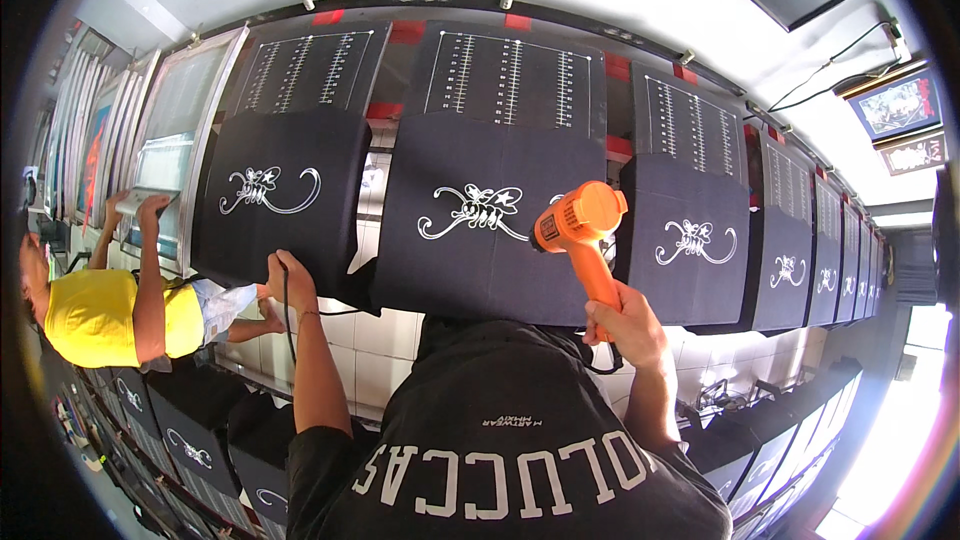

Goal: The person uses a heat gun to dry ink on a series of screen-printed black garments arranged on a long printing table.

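Observation:
My right hand (628, 322) is wrapped round the handle of an orange heat gun (590, 215). Its dark nozzle points left, over the right end of a white line print (472, 208) on a black shirt (460, 280). That shirt lies flat on a board in front of me. Between the closed fingers of my left hand (290, 275) runs a thin black cord (287, 300), near the lower edge of the black shirt (275, 230) on the board to the left. Whether the heat gun is running cannot be seen.
Boards with printed black shirts continue to the right (690, 270), and another row stands behind me (190, 420). At left, a co-worker in a yellow top (95, 315) holds a squeegee (150, 202) over a framed screen (190, 90). A rail (440, 3) runs along the far side.

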### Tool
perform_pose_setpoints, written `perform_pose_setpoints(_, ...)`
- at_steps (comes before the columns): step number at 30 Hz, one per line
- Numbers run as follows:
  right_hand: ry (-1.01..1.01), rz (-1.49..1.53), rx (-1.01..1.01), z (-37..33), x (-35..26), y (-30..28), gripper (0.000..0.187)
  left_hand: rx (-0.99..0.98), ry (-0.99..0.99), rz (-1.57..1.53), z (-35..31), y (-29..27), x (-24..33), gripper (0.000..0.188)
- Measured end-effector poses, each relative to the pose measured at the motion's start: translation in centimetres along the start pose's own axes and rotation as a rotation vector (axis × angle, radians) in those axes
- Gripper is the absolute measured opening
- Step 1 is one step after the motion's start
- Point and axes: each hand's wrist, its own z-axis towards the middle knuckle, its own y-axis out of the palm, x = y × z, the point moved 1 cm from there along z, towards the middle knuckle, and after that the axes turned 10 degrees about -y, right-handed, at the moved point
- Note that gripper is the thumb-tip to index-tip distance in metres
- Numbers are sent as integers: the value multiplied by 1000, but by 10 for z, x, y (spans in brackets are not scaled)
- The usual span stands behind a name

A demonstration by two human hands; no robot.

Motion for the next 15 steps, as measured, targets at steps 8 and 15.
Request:
perform_pose_setpoints(8, 20, -99, -19, 5, -8, 14, 24, 96, 74, -74, 4, 13, -15, 31)
perform_pose_setpoints(15, 37, -88, -63, 14, -12, 21, 26, 42, 15, -28, 2, 6, -6, 31)
